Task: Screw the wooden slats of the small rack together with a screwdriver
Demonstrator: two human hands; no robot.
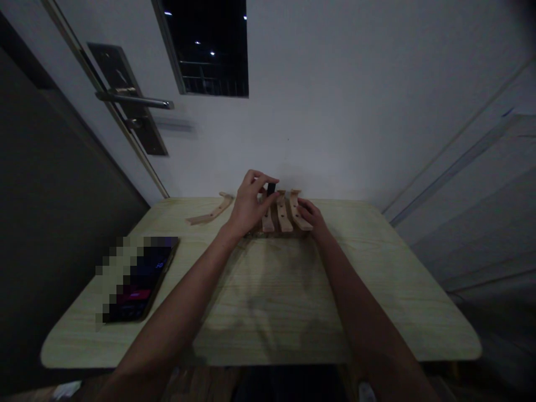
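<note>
My left hand [248, 202] pinches a small black block-like piece [272, 188] between thumb and fingers, just over the upper part of a curved wooden strip [268, 221]. Beside that strip stand a second curved wooden strip [283, 216] and a third curved wooden strip [298, 214], each with dark holes. They rest on a dark brown board [278, 234], mostly hidden beneath them. At the board's right end, my right hand [313, 216] has its fingers curled against the rightmost strip. Another curved wooden strip [213, 215] lies loose to the left.
The pale wood-grain table [268, 301] backs onto a white door [310, 111] with a metal lever handle [134, 100] and a dark window [213, 50]. A phone [146, 285], partly pixelated, lies at the table's left.
</note>
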